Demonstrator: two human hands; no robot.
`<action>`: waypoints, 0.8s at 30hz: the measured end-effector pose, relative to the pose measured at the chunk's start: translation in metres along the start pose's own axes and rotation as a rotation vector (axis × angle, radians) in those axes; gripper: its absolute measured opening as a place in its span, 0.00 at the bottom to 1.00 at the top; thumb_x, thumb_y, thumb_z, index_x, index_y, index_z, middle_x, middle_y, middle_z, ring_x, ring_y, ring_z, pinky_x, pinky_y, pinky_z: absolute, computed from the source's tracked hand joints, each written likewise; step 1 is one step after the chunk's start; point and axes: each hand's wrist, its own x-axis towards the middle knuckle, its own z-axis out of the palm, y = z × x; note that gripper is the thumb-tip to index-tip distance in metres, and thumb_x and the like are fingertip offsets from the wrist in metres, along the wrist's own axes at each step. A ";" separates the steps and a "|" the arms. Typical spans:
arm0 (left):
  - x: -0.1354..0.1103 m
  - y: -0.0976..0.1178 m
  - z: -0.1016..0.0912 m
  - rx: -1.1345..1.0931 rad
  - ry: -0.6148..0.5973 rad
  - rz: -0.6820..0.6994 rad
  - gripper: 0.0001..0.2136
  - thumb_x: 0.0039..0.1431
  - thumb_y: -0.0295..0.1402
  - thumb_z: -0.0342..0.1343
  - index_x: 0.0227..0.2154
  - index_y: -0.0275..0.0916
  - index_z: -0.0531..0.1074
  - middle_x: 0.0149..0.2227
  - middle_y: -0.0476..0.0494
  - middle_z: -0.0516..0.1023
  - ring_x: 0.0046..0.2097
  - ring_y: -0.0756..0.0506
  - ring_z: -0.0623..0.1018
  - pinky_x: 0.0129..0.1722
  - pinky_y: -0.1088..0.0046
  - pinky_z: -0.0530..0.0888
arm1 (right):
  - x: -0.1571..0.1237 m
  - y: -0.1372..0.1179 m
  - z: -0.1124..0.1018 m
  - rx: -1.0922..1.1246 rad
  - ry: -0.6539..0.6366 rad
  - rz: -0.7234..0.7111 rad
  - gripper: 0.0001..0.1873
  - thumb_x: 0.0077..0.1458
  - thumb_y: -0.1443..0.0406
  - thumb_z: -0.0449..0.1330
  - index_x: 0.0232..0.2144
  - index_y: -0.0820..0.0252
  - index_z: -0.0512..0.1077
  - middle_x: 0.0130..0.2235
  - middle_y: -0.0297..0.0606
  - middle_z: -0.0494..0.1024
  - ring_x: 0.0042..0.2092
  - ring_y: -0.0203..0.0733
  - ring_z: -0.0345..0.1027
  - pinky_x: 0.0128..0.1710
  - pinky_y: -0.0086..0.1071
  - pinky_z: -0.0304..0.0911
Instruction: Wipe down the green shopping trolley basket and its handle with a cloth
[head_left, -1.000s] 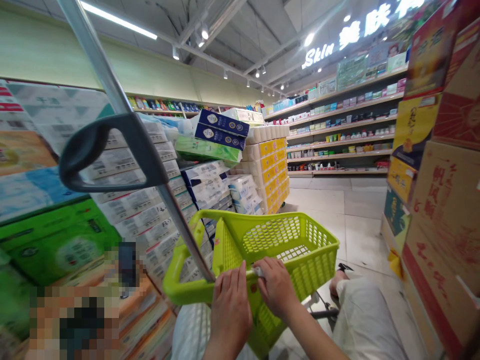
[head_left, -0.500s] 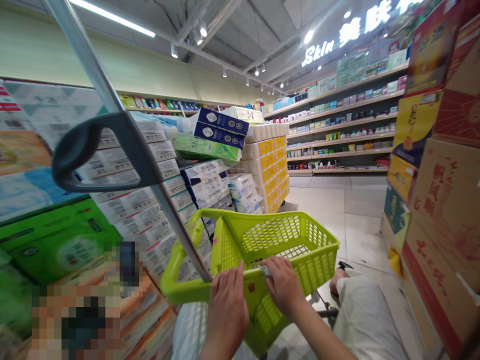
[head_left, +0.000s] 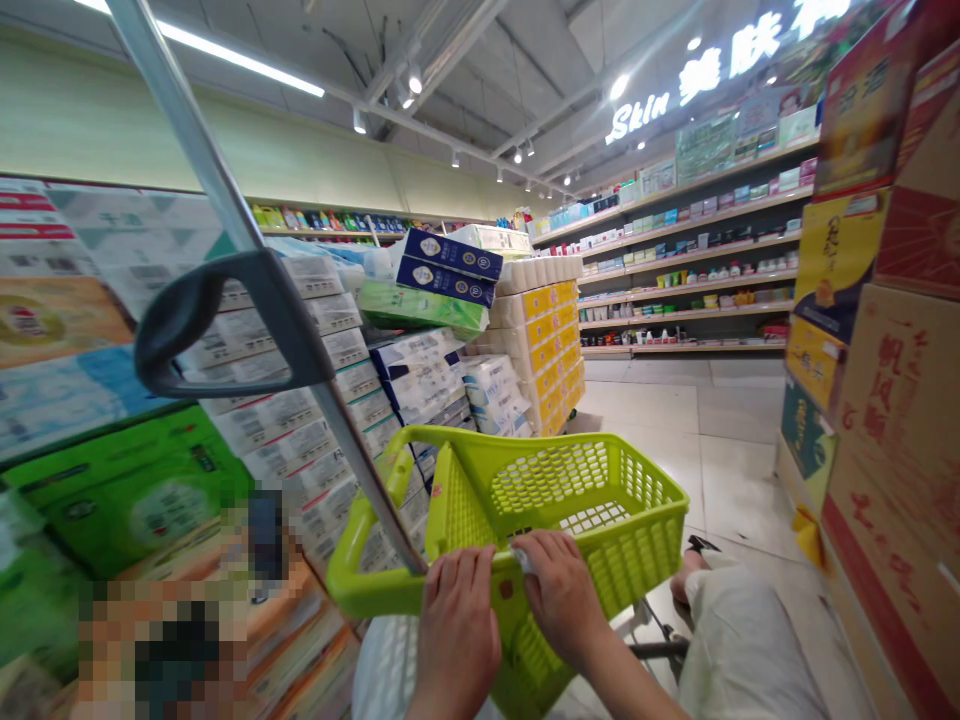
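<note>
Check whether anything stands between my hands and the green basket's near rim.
Nothing visible does. The left hand lies flat on the near rim of the green basket, beside the metal handle pole; the right hand rests on the same rim, over a small white piece.

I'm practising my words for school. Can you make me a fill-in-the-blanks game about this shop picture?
The left hand and the right hand both rest on the rim of a ____ basket.
The glowing sign high on the right says ____.
The handle on the metal pole is ____ in colour.
Missing words: green; Skin; grey.
</note>
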 end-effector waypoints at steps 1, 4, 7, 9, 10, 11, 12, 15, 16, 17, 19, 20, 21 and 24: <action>0.000 -0.001 0.000 -0.008 0.000 -0.004 0.24 0.49 0.24 0.52 0.51 0.43 0.68 0.46 0.47 0.74 0.51 0.44 0.68 0.58 0.65 0.55 | -0.003 0.010 -0.004 -0.032 0.013 0.006 0.19 0.49 0.76 0.50 0.42 0.55 0.68 0.41 0.37 0.73 0.44 0.44 0.63 0.49 0.38 0.55; -0.001 -0.003 0.002 -0.019 0.007 -0.021 0.24 0.48 0.23 0.52 0.50 0.42 0.68 0.46 0.47 0.74 0.51 0.44 0.68 0.59 0.64 0.55 | -0.008 0.032 -0.012 -0.126 0.093 0.069 0.18 0.50 0.76 0.50 0.40 0.54 0.68 0.39 0.37 0.73 0.43 0.46 0.63 0.48 0.40 0.55; -0.002 -0.004 0.009 -0.037 0.019 -0.039 0.24 0.47 0.24 0.53 0.50 0.42 0.69 0.46 0.46 0.74 0.51 0.43 0.68 0.59 0.62 0.55 | -0.007 0.024 -0.005 -0.130 0.146 0.100 0.17 0.49 0.76 0.50 0.39 0.54 0.69 0.37 0.37 0.73 0.42 0.46 0.63 0.47 0.40 0.55; -0.003 -0.005 0.015 -0.053 0.028 -0.038 0.24 0.46 0.24 0.53 0.50 0.43 0.69 0.46 0.46 0.74 0.51 0.42 0.68 0.59 0.61 0.54 | -0.002 0.005 0.006 -0.080 0.140 0.078 0.17 0.49 0.76 0.50 0.39 0.55 0.69 0.37 0.37 0.73 0.41 0.45 0.64 0.47 0.39 0.56; -0.003 -0.006 0.017 -0.051 0.030 -0.032 0.25 0.46 0.24 0.53 0.50 0.43 0.68 0.46 0.46 0.74 0.51 0.42 0.68 0.59 0.62 0.54 | 0.001 -0.005 0.011 -0.051 0.126 0.060 0.18 0.48 0.76 0.51 0.39 0.55 0.69 0.37 0.37 0.73 0.42 0.45 0.64 0.47 0.39 0.56; -0.004 -0.007 0.019 -0.042 0.030 -0.025 0.25 0.46 0.24 0.53 0.51 0.44 0.68 0.46 0.47 0.73 0.51 0.43 0.67 0.59 0.62 0.54 | 0.003 -0.013 0.014 -0.025 0.107 0.043 0.18 0.48 0.76 0.51 0.39 0.55 0.69 0.38 0.37 0.74 0.42 0.44 0.65 0.47 0.38 0.56; -0.004 -0.009 0.020 -0.027 0.032 -0.017 0.25 0.46 0.24 0.53 0.51 0.44 0.68 0.46 0.47 0.73 0.51 0.43 0.67 0.59 0.62 0.54 | 0.004 -0.018 0.017 -0.005 0.088 0.025 0.18 0.47 0.76 0.51 0.39 0.55 0.69 0.39 0.37 0.74 0.42 0.44 0.65 0.47 0.38 0.56; -0.006 -0.013 0.024 0.005 0.052 0.016 0.25 0.46 0.24 0.53 0.51 0.45 0.67 0.47 0.48 0.74 0.51 0.44 0.68 0.58 0.64 0.55 | 0.002 -0.011 0.012 -0.002 0.036 -0.022 0.20 0.48 0.75 0.52 0.42 0.54 0.68 0.40 0.36 0.74 0.43 0.43 0.65 0.48 0.37 0.56; -0.007 -0.015 0.024 0.011 0.061 0.024 0.25 0.46 0.24 0.53 0.51 0.45 0.67 0.47 0.48 0.74 0.51 0.44 0.68 0.59 0.64 0.55 | 0.000 -0.002 0.007 -0.027 0.036 -0.027 0.19 0.49 0.75 0.52 0.42 0.54 0.68 0.40 0.36 0.74 0.43 0.43 0.65 0.47 0.37 0.56; -0.007 -0.016 0.025 0.015 0.069 0.027 0.25 0.46 0.24 0.53 0.51 0.45 0.68 0.47 0.48 0.74 0.51 0.44 0.68 0.59 0.65 0.55 | -0.003 0.009 0.002 -0.062 0.047 -0.023 0.19 0.49 0.75 0.51 0.42 0.54 0.68 0.40 0.36 0.74 0.43 0.44 0.65 0.47 0.37 0.56; -0.007 -0.019 0.025 0.017 0.080 0.016 0.25 0.46 0.23 0.52 0.50 0.45 0.68 0.46 0.48 0.75 0.51 0.44 0.68 0.59 0.65 0.55 | -0.008 0.029 -0.008 -0.143 0.089 0.010 0.17 0.50 0.75 0.51 0.41 0.53 0.69 0.38 0.36 0.74 0.42 0.44 0.65 0.46 0.38 0.57; -0.007 -0.019 0.023 0.012 0.082 0.003 0.25 0.46 0.23 0.52 0.49 0.44 0.69 0.46 0.48 0.75 0.50 0.44 0.68 0.58 0.64 0.56 | -0.010 0.036 -0.011 -0.175 0.106 0.033 0.17 0.50 0.75 0.51 0.40 0.53 0.69 0.38 0.36 0.74 0.42 0.45 0.65 0.46 0.38 0.57; -0.006 -0.019 0.021 0.001 0.082 -0.013 0.24 0.45 0.23 0.52 0.48 0.44 0.69 0.45 0.48 0.75 0.50 0.44 0.69 0.58 0.64 0.56 | -0.011 0.039 -0.013 -0.193 0.114 0.050 0.16 0.50 0.75 0.51 0.39 0.53 0.69 0.37 0.36 0.74 0.42 0.45 0.65 0.46 0.38 0.57; -0.001 -0.014 0.012 -0.023 0.068 -0.070 0.20 0.46 0.23 0.52 0.45 0.42 0.71 0.42 0.47 0.75 0.48 0.43 0.69 0.58 0.61 0.58 | -0.006 0.026 -0.009 -0.160 0.086 0.073 0.16 0.49 0.75 0.52 0.38 0.53 0.69 0.36 0.36 0.73 0.40 0.45 0.65 0.44 0.38 0.57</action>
